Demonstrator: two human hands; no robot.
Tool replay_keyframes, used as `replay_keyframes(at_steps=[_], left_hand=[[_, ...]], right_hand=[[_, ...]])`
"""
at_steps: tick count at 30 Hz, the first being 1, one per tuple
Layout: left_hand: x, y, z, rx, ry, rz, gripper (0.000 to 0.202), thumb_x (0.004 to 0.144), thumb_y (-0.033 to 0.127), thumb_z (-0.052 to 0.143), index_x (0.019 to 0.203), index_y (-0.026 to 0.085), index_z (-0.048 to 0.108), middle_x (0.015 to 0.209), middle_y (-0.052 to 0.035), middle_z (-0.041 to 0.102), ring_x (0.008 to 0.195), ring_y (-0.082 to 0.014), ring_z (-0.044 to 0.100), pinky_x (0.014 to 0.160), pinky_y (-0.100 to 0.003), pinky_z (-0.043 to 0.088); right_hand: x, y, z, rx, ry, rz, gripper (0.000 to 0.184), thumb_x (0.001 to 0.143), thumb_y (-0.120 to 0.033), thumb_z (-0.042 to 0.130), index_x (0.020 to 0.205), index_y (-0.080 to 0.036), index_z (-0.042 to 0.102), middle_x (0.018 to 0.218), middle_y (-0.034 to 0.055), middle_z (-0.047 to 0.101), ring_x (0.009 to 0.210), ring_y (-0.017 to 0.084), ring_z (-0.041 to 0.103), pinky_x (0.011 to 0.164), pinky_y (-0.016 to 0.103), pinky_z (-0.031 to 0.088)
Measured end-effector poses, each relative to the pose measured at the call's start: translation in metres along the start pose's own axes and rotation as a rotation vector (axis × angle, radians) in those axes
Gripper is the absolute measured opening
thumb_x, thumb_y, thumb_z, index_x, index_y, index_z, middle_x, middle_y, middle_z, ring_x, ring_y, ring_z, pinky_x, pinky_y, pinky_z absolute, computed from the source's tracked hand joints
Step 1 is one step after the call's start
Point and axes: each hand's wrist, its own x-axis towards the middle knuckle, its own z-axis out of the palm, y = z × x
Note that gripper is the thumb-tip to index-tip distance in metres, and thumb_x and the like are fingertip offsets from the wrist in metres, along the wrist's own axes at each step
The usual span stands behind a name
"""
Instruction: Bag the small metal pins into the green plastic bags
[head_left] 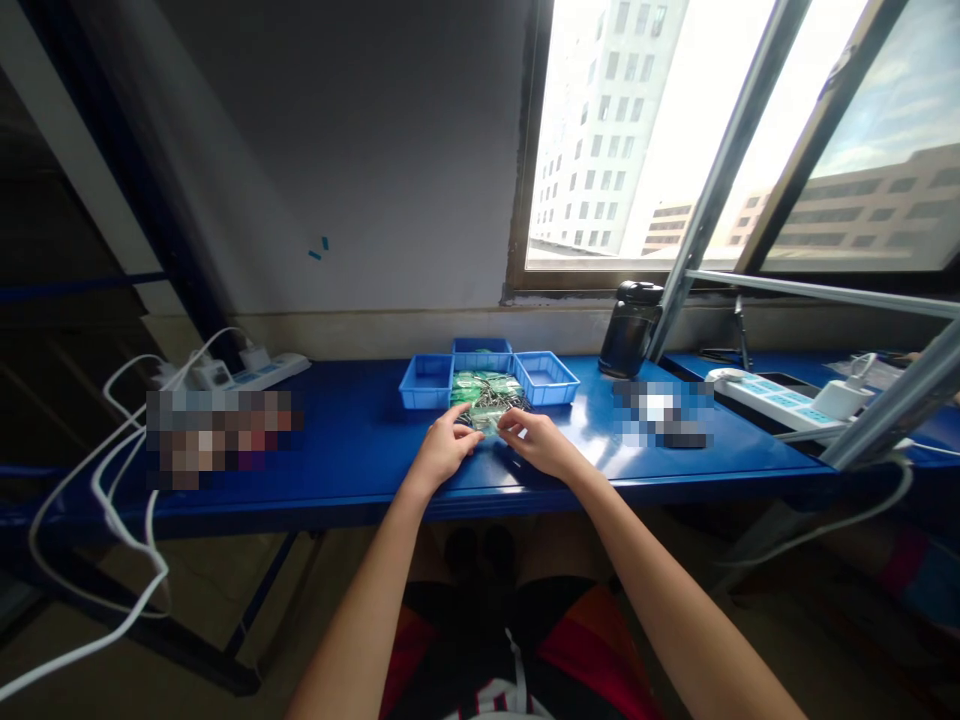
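Note:
A small clear plastic bag (pixel 489 421) with a greenish tint is stretched between my two hands, just above the front part of the blue table. My left hand (pixel 444 446) pinches its left side with thumb and fingers. On the right side, the fingertips of my right hand (pixel 538 440) are closed on the bag. What is inside it is too small to make out. Right behind the hands lies a pile of thin dark metal pieces (pixel 501 388), mixed with green-tinted bags (pixel 466 384).
Blue plastic bins stand around the pile: a left bin (pixel 426 402), a back bin (pixel 481 345) and a right bin (pixel 551 392). A black container (pixel 628 330) stands by the window post. Power strips (pixel 780 400) and white cables (pixel 101 500) lie at both sides. Blurred items rest left and right.

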Motion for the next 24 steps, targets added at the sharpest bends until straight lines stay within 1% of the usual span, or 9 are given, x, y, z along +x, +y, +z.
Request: replay_keyframes(at_steps=[1,3,6,7,9,16,18,21,24], left_hand=[[0.0,0.0,0.0,0.002,-0.004,-0.006,0.062,0.071,0.028,0.06,0.128,0.012,0.041,0.074,-0.0036,0.068,0.056,-0.0125,0.058,0.058,-0.022,0.045],[0.001,0.0,0.0,0.014,-0.018,-0.008,0.057,0.071,0.03,0.061,0.123,0.012,0.047,0.072,-0.0039,0.068,0.056,-0.0129,0.058,0.058,-0.023,0.044],[0.001,-0.003,0.0,0.016,-0.058,0.012,0.038,0.071,0.03,0.061,0.103,0.01,0.059,0.067,-0.0041,0.066,0.057,-0.014,0.058,0.057,-0.023,0.044],[0.001,-0.003,0.0,0.006,-0.073,0.024,0.033,0.071,0.03,0.06,0.098,0.011,0.06,0.067,-0.0042,0.066,0.057,-0.0142,0.058,0.057,-0.023,0.044],[0.001,-0.004,0.001,-0.021,-0.096,0.045,0.027,0.071,0.028,0.06,0.093,0.012,0.06,0.069,-0.0046,0.066,0.06,-0.0143,0.058,0.057,-0.023,0.044],[-0.003,0.001,0.001,-0.009,-0.095,0.081,0.021,0.072,0.027,0.06,0.088,0.013,0.06,0.074,-0.005,0.067,0.067,-0.016,0.061,0.062,-0.024,0.046],[-0.003,0.002,0.0,0.002,-0.096,0.093,0.021,0.072,0.028,0.061,0.088,0.014,0.06,0.077,-0.0051,0.067,0.07,-0.0165,0.061,0.065,-0.025,0.047],[-0.004,0.003,-0.001,0.013,-0.09,0.109,0.023,0.072,0.029,0.061,0.09,0.015,0.06,0.081,-0.0051,0.067,0.073,-0.017,0.062,0.066,-0.025,0.048],[-0.005,0.006,-0.002,0.021,-0.108,0.106,0.027,0.071,0.032,0.062,0.093,0.016,0.06,0.083,-0.0058,0.066,0.073,-0.0177,0.062,0.065,-0.026,0.049]], right_hand=[[0.0,0.001,0.0,-0.001,-0.001,0.002,0.015,0.081,-0.031,0.049,0.084,-0.019,0.057,0.08,0.0018,0.063,0.07,0.012,0.057,0.063,0.023,0.043],[0.0,0.003,0.001,-0.001,-0.003,0.009,0.014,0.081,-0.03,0.049,0.084,-0.019,0.057,0.079,0.0015,0.062,0.069,0.012,0.057,0.062,0.023,0.043],[0.0,0.004,0.001,-0.004,0.008,0.018,0.013,0.08,-0.029,0.049,0.084,-0.019,0.056,0.08,0.0012,0.062,0.067,0.011,0.056,0.061,0.023,0.043],[0.0,0.005,0.002,-0.005,0.01,0.021,0.012,0.08,-0.029,0.05,0.084,-0.019,0.056,0.08,0.0009,0.062,0.065,0.011,0.055,0.061,0.023,0.042],[0.0,0.005,0.002,-0.008,0.01,0.025,0.011,0.08,-0.029,0.05,0.082,-0.019,0.056,0.078,0.0,0.061,0.062,0.01,0.054,0.06,0.022,0.042],[0.001,0.008,0.003,-0.025,0.013,0.008,0.013,0.081,-0.03,0.05,0.082,-0.019,0.057,0.076,-0.0002,0.058,0.063,0.01,0.052,0.061,0.023,0.042],[0.001,0.007,0.003,-0.047,0.025,-0.027,0.014,0.08,-0.031,0.052,0.082,-0.019,0.058,0.081,0.0016,0.056,0.067,0.011,0.053,0.064,0.024,0.043],[0.0,0.005,0.001,-0.06,0.031,-0.076,0.018,0.077,-0.035,0.057,0.086,-0.019,0.06,0.095,0.0048,0.051,0.075,0.012,0.054,0.07,0.026,0.045],[-0.001,0.001,-0.001,-0.04,-0.009,-0.085,0.023,0.078,-0.039,0.056,0.092,-0.02,0.062,0.105,0.0068,0.049,0.08,0.013,0.055,0.075,0.028,0.046]])
